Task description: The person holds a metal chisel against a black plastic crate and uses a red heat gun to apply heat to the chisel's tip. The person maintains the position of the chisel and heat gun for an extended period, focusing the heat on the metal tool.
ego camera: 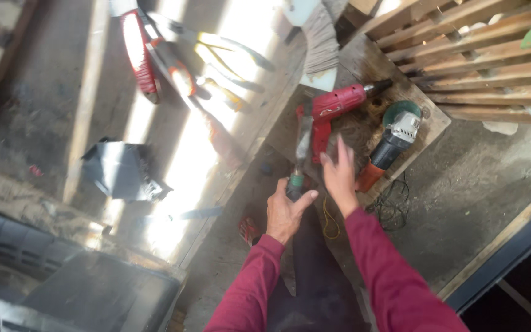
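Harsh sunlight stripes blow out floor (185, 166); shadowed edges dim; motion blur throughout, right hand (340, 175) smeared.

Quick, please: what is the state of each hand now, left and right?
Left hand: closed on the green handle of a tool.
Right hand: open, holding nothing, above the red drill.

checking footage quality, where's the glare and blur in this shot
Head view: sunlight stripes blow out the floor at centre left; the right hand is motion-smeared above the red drill; the left hand gripping a green-handled tool is sharper; the lower left corner lies in soft shadow.
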